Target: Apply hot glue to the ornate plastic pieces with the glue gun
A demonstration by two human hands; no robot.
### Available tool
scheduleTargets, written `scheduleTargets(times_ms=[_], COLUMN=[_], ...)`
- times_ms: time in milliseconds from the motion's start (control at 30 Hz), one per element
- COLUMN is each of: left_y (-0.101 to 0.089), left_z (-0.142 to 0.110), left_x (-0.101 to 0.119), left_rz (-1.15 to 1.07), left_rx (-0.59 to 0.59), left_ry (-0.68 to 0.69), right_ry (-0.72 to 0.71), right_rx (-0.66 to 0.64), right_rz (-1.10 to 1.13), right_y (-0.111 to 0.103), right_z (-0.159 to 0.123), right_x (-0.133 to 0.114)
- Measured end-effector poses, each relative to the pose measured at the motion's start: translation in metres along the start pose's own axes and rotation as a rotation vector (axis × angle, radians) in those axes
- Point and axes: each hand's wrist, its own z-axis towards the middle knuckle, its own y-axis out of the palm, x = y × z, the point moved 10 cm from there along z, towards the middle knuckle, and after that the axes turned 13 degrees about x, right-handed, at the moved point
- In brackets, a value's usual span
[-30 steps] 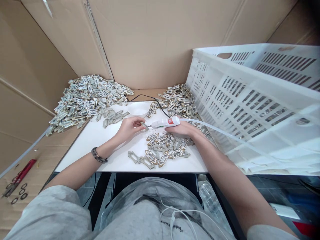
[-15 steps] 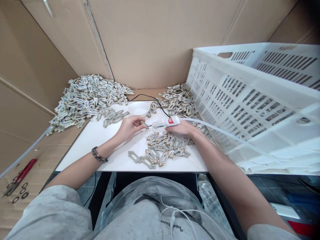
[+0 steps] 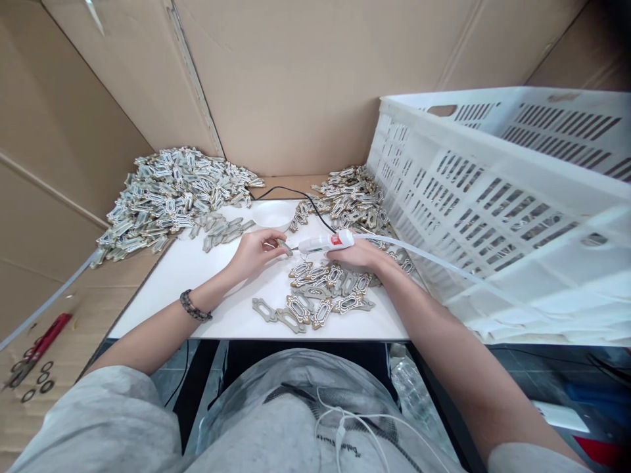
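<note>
My left hand (image 3: 255,253) pinches a small ornate frame-shaped plate (image 3: 284,247) between thumb and fingertips. My right hand (image 3: 361,254) is closed around a white glue gun (image 3: 319,243) with a red patch. Its nozzle points left and meets or nearly meets the held plate; the exact contact is too small to tell. A long translucent glue stick (image 3: 419,248) runs out of its rear over my right forearm. Below the gun, several similar plates (image 3: 323,309) lie scattered on the white board (image 3: 217,322), some with white-and-gold faces up, others showing plain grey sides.
A large heap of plates (image 3: 167,190) rises at the back left, a smaller heap (image 3: 348,190) at the back right. A white dish (image 3: 272,214) sits between them, near a black cord (image 3: 315,205). The white crate (image 3: 444,177) fills the right. Red-handled scissors (image 3: 46,341) lie left.
</note>
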Motion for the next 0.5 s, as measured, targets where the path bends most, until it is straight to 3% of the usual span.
scheduleTargets(times_ms=[500], left_y=[-0.002], left_z=[0.0004], left_x=[0.0002], left_rz=[0.015], left_rx=[0.013], left_ry=[0.012], right_ry=[-0.028], right_rx=[-0.002], right_rz=[0.016], right_y=[0.0027], right_z=[0.0026], right_x=[0.0025])
